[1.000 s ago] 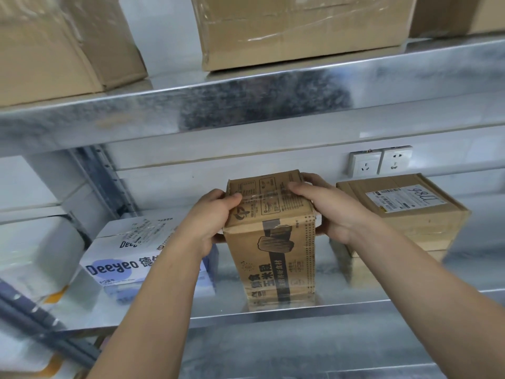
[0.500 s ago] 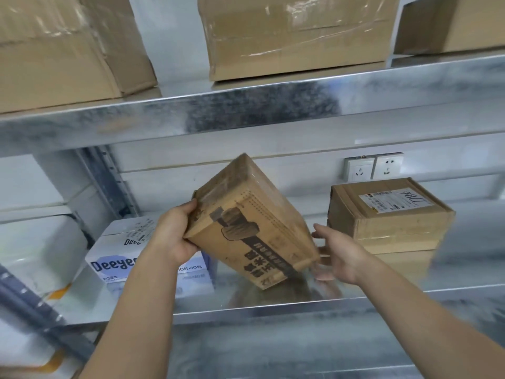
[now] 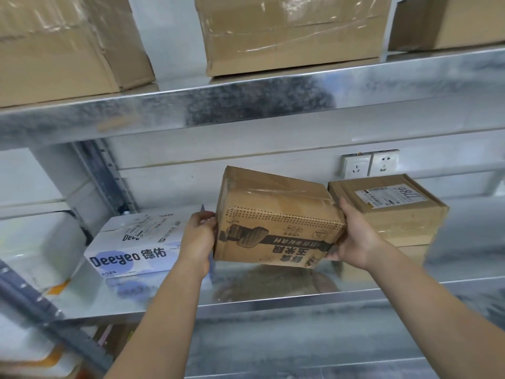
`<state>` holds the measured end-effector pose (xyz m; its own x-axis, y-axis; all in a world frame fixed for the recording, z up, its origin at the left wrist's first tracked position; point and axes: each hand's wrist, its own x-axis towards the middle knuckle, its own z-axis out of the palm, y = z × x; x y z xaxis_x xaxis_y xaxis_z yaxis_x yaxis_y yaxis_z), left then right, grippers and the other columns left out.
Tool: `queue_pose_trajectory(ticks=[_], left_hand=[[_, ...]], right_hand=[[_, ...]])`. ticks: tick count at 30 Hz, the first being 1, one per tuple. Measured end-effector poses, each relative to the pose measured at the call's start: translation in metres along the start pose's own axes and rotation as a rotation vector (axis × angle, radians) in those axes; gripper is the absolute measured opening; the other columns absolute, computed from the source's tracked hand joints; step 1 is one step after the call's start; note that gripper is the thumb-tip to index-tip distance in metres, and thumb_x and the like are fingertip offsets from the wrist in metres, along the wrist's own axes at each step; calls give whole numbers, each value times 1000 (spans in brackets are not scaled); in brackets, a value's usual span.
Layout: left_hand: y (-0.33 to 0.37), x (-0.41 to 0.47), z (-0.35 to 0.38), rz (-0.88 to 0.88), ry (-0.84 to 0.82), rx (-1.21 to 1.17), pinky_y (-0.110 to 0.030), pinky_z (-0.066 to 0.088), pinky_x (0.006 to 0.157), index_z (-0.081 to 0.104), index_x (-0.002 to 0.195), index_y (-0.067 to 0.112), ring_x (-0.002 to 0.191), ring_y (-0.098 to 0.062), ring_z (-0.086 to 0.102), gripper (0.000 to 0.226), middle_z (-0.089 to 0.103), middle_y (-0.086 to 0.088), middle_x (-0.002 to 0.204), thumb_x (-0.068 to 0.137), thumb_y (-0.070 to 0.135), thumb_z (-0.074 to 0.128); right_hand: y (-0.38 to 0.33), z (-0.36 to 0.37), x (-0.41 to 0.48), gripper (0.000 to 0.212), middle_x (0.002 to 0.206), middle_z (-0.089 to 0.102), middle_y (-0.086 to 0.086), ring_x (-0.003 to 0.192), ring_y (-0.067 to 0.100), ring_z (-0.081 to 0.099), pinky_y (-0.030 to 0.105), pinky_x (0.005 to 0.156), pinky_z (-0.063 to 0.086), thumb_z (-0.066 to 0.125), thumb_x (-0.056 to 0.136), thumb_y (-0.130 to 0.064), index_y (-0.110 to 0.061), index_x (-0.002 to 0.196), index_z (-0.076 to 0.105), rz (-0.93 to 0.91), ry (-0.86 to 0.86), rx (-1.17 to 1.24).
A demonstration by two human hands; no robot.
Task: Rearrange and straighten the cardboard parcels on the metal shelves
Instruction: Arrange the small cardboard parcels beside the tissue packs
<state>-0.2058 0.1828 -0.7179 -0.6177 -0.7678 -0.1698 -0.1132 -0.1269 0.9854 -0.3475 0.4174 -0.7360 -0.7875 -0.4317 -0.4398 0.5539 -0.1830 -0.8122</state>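
Brown black-printed parcel (image 3: pixel 276 225); white-and-blue box (image 3: pixel 136 247)

Lower metal shelf (image 3: pixel 273 302): white Deeyeo box (image 3: pixel 136 247) left, brown parcel stack (image 3: pixel 388 214) right, labelled one on top. Upper metal shelf (image 3: pixel 246 105): three taped cardboard boxes, left (image 3: pixel 62 45), middle (image 3: pixel 292 34), right (image 3: pixel 451 23)

Stockroom: parcels (image 3: pixel 289 34) on metal shelves (image 3: pixel 246 110)

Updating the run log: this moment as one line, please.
left hand: grips left end of printed brown cardboard parcel | right hand: grips right end | parcel: tilted, over lower metal shelf | shelf contact: unclear
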Motion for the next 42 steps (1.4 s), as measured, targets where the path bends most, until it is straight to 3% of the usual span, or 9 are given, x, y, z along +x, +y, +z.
queue_pose_trajectory(ticks=[4, 9, 18, 24, 27, 31, 36, 39, 42], left_hand=[[-1, -3, 7, -7, -23, -12, -28, 50, 63, 69, 91, 14, 79, -23, 66, 27, 75, -8, 86, 104, 12, 46], [-7, -6, 15, -92, -39, -29, -30, 44, 73, 66, 78, 19, 78, -19, 60, 34, 70, 1, 74, 104, 23, 44], [-12, 1, 6, -195, -117, -75, -34, 49, 72, 59, 131, 32, 93, -19, 66, 45, 72, 0, 105, 99, 61, 46], [-8, 5, 2, -175, -178, -131, -35, 49, 68, 66, 101, 14, 53, -13, 65, 61, 70, 0, 65, 99, 68, 38], [-5, 8, 0, -160, -189, -159, -35, 51, 73, 64, 116, 8, 58, -14, 64, 68, 68, 1, 65, 100, 68, 35], [-4, 9, 1, -147, -145, -135, -46, 48, 104, 67, 126, 11, 100, -27, 65, 71, 74, -11, 113, 98, 70, 37], [-6, 7, 6, -144, -138, -175, -41, 54, 90, 70, 115, 19, 99, -25, 70, 42, 78, -6, 100, 105, 50, 44], [-9, 8, 8, -127, -138, -167, -46, 51, 103, 71, 120, 16, 107, -28, 70, 35, 78, -8, 105, 105, 32, 43], [-14, 10, 10, -146, -106, -173, -42, 54, 84, 74, 106, 12, 87, -26, 69, 34, 78, -8, 87, 103, 21, 41]], right_hand=[[-6, 1, 2, 54, 118, 74, 15, 112, 32, 65, 55, 91, 51, 34, 104, -63, -21, 116, 66, -40, 34, -83], [-3, 1, 4, 50, 118, 75, 9, 111, 28, 67, 43, 82, 53, 42, 102, -61, -22, 119, 68, -29, 73, -187], [-3, -4, 3, 24, 97, 65, 8, 87, 26, 58, 38, 68, 50, 51, 101, -36, -18, 109, 66, -77, -28, -219], [-12, -5, 5, 17, 66, 62, -6, 63, 14, 53, 34, 64, 40, 40, 94, -14, -20, 85, 53, -140, -16, -238], [-16, -1, 4, 24, 64, 61, -6, 65, 15, 52, 34, 63, 39, 41, 99, -17, -20, 78, 52, -189, -10, -240], [-16, 0, 6, 25, 77, 68, -3, 74, 17, 58, 33, 64, 42, 43, 106, -27, -18, 90, 60, -213, -27, -211], [-14, -3, 13, 33, 72, 63, -1, 58, 11, 59, 31, 65, 45, 50, 106, -41, -22, 79, 53, -177, -44, -155], [-10, -3, 16, 29, 87, 67, 5, 77, 17, 62, 33, 72, 49, 53, 105, -41, -20, 84, 54, -153, -49, -173], [-3, 0, 19, 21, 101, 66, 9, 92, 23, 60, 38, 85, 46, 53, 105, -33, -17, 93, 59, -160, -51, -179]])
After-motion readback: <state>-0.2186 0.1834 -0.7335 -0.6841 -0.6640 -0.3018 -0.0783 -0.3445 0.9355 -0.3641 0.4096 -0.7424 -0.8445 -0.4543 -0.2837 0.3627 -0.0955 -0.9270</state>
